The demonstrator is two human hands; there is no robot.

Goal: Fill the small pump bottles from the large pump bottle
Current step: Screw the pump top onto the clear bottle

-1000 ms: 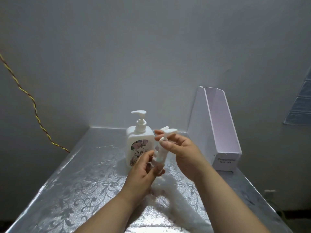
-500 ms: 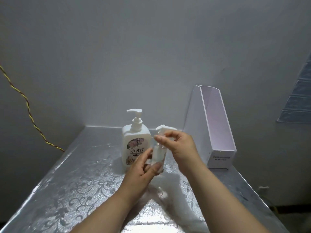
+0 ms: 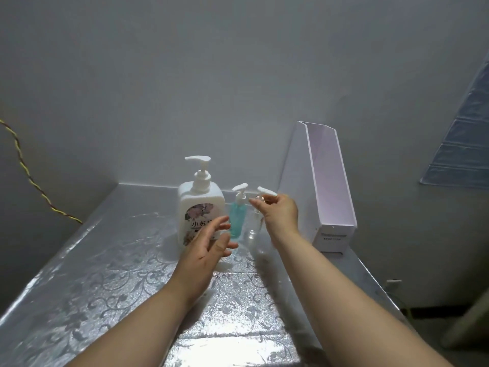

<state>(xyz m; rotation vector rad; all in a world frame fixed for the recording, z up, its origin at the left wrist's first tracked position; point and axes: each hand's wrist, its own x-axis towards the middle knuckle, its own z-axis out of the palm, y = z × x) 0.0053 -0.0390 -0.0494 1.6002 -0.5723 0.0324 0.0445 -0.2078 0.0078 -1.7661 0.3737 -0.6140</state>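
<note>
Off the clear bottle (image 3: 252, 234), my left hand (image 3: 209, 247) spread open; my right hand (image 3: 280, 211) pinched its pump (image 3: 266, 191). Only the blue bottle (image 3: 237, 221) looked filled.

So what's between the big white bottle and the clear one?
Head view: the small blue-filled pump bottle stands upright between the large white bottle and the clear bottle.
</note>
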